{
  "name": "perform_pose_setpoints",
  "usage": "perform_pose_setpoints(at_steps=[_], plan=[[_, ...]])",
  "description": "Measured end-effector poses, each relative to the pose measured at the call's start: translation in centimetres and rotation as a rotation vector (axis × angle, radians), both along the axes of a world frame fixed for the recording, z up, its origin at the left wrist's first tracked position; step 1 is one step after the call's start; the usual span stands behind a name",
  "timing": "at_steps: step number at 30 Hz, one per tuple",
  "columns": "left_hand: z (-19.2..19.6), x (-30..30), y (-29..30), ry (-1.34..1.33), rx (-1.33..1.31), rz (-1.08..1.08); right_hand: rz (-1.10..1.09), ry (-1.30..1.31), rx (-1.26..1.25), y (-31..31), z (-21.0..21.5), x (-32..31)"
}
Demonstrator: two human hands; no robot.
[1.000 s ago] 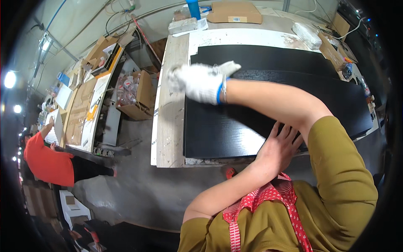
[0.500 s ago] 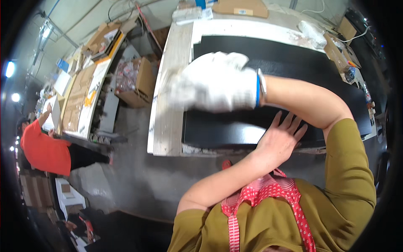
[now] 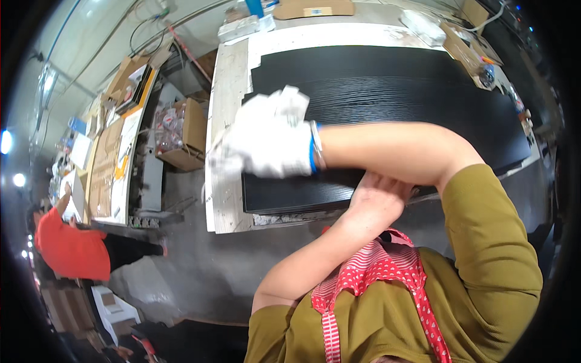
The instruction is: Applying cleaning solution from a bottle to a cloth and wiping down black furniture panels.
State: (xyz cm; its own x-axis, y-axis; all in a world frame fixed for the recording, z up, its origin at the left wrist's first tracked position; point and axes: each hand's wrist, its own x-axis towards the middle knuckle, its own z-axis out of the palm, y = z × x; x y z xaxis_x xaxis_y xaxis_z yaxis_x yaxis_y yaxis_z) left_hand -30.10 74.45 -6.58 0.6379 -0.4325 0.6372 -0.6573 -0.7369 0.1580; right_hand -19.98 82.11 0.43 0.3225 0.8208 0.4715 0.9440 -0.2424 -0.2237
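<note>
Black wood-grain panels point(image 3: 387, 91) lie stacked on a pale worktable. My right hand point(image 3: 266, 136), in a white glove with a blue cuff, reaches across to the left end of the panels. Its fingers are smeared by motion, and whether they hold anything cannot be made out. A bracelet point(image 3: 319, 145) circles that wrist. Bare, my left hand point(image 3: 382, 196) rests at the near edge of the panels, fingers stretched out and partly hidden beneath my right forearm.
The worktable's light boards point(image 3: 227, 206) show along its left side. A flat cardboard piece point(image 3: 315, 8) lies at the back, a white bag point(image 3: 423, 27) at the back right. Left stand a carton of clear plastic point(image 3: 192, 133), a cluttered bench point(image 3: 106, 163) and a person in red point(image 3: 72, 245).
My gloved right hand has swept left and slightly down toward the panels' left end. The view has shifted, and my right forearm now covers most of my left fingers.
</note>
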Motion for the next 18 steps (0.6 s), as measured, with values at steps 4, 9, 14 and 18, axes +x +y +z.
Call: perform_pose_setpoints(at_steps=[4,9,14,18], plan=[[2.9,1.3,-1.6,0.088,-0.038,-0.123,-0.29,-0.317,-0.331,-0.3,-5.6,16.1],[1.0,0.8,-0.2,0.048,0.086,-0.103,0.264,0.344,0.138,1.7,-4.8,5.4],[3.7,0.7,0.3,0.286,0.203,-0.061,-0.146,0.102,-0.214,-13.7,-0.3,8.7],[5.1,1.8,8.7,0.409,0.331,0.018,-0.889,0.31,-0.309,-27.7,3.0,7.7]])
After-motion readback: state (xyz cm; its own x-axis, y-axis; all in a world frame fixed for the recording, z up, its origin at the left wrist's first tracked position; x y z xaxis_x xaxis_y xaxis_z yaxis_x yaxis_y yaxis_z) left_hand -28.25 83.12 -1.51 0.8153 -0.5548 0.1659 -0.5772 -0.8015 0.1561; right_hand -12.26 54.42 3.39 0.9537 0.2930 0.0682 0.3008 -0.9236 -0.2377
